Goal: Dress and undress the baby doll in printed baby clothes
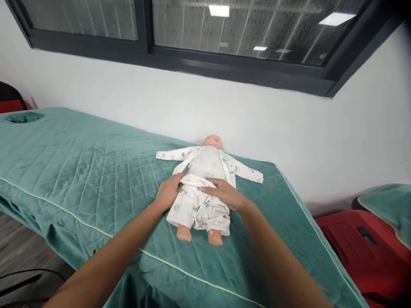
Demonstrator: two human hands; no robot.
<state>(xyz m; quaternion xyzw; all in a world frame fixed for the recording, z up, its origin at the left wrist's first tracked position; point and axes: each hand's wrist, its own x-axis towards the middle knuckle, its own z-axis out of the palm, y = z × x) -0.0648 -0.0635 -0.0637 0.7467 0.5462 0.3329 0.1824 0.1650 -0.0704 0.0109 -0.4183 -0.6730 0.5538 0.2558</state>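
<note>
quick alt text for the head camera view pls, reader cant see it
A person's left hand and right hand touch the waist of patterned trousers on a baby doll lying face-up, its matching jacket open. The doll lies on a quilted green cover beside a white wall, beneath a dark-framed window.

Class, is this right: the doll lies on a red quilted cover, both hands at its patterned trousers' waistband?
Colour is wrong: the head view shows a green quilted cover under the doll. The left hand and right hand are indeed at the waistband.
</note>
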